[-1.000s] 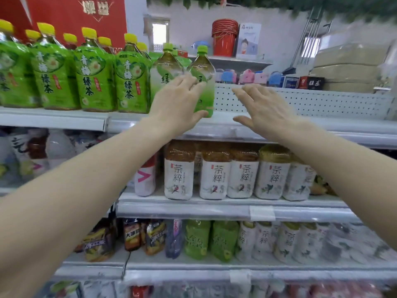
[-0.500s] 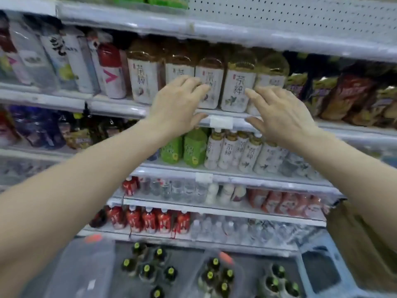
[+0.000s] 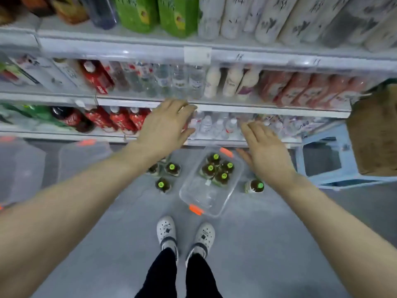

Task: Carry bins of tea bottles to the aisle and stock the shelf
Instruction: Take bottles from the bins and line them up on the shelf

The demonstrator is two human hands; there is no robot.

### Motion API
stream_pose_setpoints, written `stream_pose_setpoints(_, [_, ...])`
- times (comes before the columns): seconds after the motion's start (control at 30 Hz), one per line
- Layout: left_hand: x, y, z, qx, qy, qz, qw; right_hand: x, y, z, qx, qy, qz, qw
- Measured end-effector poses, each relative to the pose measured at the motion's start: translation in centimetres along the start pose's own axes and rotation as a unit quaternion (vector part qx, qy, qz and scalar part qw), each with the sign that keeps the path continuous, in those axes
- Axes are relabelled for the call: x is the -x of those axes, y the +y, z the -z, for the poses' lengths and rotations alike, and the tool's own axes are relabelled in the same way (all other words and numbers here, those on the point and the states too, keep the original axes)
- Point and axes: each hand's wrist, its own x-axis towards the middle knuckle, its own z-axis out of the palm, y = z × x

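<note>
Lowered from shelf height since the earlier frame, the left hand (image 3: 165, 127) and right hand (image 3: 263, 151) hang apart, flat-fingered and empty, above the clear bin (image 3: 204, 201) on the floor (image 3: 257, 244), whose green-capped tea bottles (image 3: 216, 168) stand upright, probably ready for the next pick.

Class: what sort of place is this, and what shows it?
Probably a shop's drinks aisle: shelves packed with bottled drinks, a label on a shelf edge, a clear bin of tea bottles.

The single head-worn camera looked steeply down from standing height, close to the shelves (image 3: 257, 109) at 12 o'clock, with the floor (image 3: 268, 244) and shoes (image 3: 165, 230) toward 6 o'clock.
</note>
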Motion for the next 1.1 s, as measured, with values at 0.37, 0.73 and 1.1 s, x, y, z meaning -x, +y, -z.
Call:
stream_pose_setpoints(0.37, [12.4, -3.2, -30.2, 0.119, -0.192, 0.080, 0.971, 12.7, -2.4, -30.1, -0.152, -0.182, -0.203, 0.950])
stream_pose_setpoints(0.73, [18.0, -6.1, -51.7, 0.109, -0.257, 0.078, 0.957, 7.3, 0.9, -55.0, -0.183, -0.239, -0.285, 0.910])
stream_pose_setpoints(1.1, [18.3, -6.7, -55.7, 0.060, -0.219, 0.073, 0.971, 5.2, 3.2, -60.4, -0.193, -0.150, -0.295, 0.924])
